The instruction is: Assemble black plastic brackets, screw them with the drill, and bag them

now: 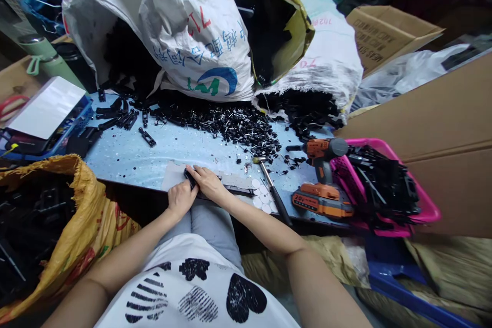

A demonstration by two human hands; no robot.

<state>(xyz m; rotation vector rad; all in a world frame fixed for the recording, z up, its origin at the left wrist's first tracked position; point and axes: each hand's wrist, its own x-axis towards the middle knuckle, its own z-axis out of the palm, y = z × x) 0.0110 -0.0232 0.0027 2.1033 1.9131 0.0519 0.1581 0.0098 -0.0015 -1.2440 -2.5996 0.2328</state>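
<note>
At the table's front edge, my left hand [182, 198] is closed at the near end of a black plastic part [189, 178]. Right beside it, my right hand [208, 184] has its fingers bent over the same part, hiding much of it. A long thin black strip-like piece [239, 190] lies just right of my right wrist, on a pale sheet. Several white round discs [262, 198] sit at its right end. A hammer [273, 192] with a dark handle lies close by, its head pointing away from me.
A heap of small black pieces with metal pins [238, 125] covers the table's back, before white sacks [200, 31]. An orange cordless drill [323, 179] stands right, beside a pink basket [423, 195] of black parts. A yellow sack [82, 205] stands left; loose black clips [147, 137] lie behind.
</note>
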